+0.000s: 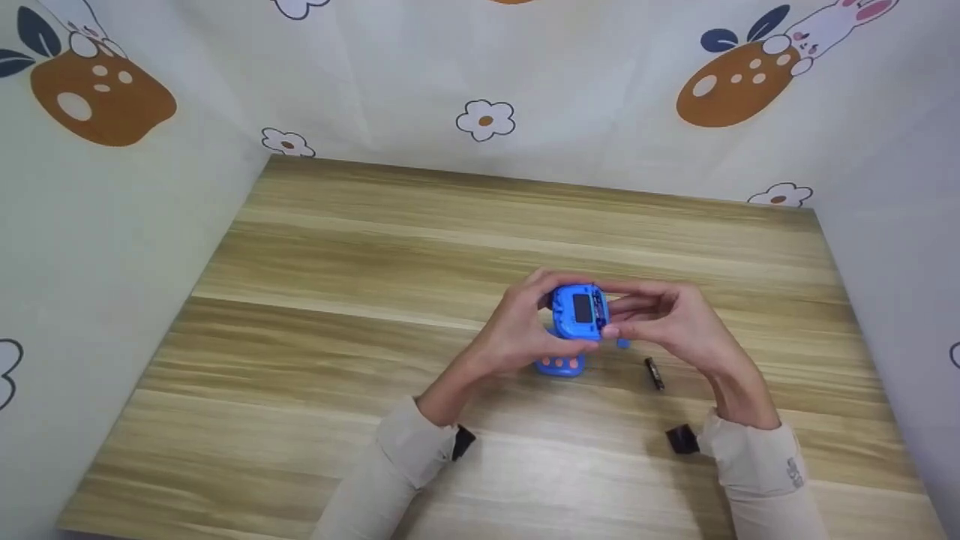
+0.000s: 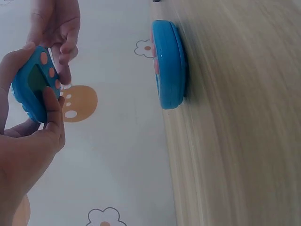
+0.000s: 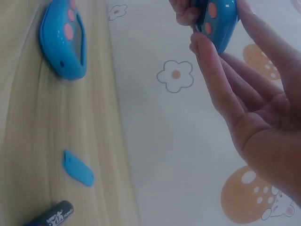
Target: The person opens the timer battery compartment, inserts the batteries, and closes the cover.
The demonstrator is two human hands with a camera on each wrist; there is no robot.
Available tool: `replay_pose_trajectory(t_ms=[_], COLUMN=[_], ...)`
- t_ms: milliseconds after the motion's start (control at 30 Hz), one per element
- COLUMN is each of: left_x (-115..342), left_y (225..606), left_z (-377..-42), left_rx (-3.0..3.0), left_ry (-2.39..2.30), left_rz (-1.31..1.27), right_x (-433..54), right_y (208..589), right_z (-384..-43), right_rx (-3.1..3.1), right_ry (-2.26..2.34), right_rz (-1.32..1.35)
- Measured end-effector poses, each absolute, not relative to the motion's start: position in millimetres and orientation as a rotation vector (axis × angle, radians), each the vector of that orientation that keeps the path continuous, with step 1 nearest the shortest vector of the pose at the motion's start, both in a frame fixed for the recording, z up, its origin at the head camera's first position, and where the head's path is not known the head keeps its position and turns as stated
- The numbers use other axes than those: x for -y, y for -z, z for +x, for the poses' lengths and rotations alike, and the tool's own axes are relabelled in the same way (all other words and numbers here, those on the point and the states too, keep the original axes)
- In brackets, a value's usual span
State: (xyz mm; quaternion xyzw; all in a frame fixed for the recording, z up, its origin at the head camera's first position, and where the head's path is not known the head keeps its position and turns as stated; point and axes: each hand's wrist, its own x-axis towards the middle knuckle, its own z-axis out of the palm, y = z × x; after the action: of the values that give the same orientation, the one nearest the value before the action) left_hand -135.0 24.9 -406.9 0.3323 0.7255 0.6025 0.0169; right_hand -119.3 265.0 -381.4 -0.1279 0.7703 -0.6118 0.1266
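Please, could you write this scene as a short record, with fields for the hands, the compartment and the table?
Left hand: grips the held blue device
Right hand: holds the same device's other side
Open compartment: near the right hand, contents unclear
On table: second blue device with pink buttons, small blue piece, dark battery

Left hand (image 1: 517,322) gripping, thumb low, forefinger arched above. Right hand (image 1: 694,326) facing it, thumb and forefinger pinching, fingers mostly straight, palm turned inward. Both hands raised close together. Left forearm (image 1: 390,472) angles inward; right forearm (image 1: 765,472) too, both in pale sleeves, wrists bare.
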Motion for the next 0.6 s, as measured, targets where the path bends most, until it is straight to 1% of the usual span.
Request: replay_pose_trajectory(t_ms=[133, 600], left_x=[-24.4, -23.6], left_y=[408.6, 405.6], left_z=[-135.9, -133.7], left_rx=[-2.263, -2.144], left_ry=[-1.893, -1.972], left_rz=[1.039, 0.942], right_x=[-264.1, -260.2], right_y=[379.2, 375.4], right_z=[-118.4, -115.6], right_rx=[-2.253, -2.219], right_ry=[1.75, 1.772], right_rz=[-0.316, -0.301])
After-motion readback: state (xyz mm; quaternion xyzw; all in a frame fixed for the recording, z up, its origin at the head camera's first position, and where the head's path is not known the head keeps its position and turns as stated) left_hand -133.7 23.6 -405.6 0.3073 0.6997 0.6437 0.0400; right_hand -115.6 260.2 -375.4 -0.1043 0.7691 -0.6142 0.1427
